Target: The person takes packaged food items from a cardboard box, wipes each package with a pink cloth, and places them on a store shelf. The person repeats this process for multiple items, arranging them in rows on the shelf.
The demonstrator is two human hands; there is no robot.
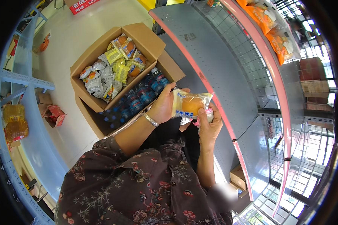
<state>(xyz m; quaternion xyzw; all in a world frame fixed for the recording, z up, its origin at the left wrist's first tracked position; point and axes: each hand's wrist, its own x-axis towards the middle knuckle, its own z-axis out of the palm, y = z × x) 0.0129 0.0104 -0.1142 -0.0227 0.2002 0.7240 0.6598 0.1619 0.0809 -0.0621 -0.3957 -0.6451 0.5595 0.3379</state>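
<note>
A wrapped bun (192,104) in clear plastic with blue and yellow print is held between both hands in front of me. My left hand (162,103), with a silver bangle at its wrist, supports the bun from its left side. On the right, my right hand (211,121) pinches the package with the thumb on top. Something pink and white (209,112), too covered to name, shows under the right fingers. Beyond my left hand, an open cardboard box (140,36) holds several wrapped buns and yellow and silvery packets. It rests over another carton (170,67) of blue-labelled plastic bottles (145,97).
Grey metal shelving (231,64) with pink edge strips runs along my right, with orange bags (278,42) on its upper level. A pale blue rack (35,118) stands at left, near oil jugs (15,123) and a red carton (55,115). An orange coil (45,42) lies on the floor.
</note>
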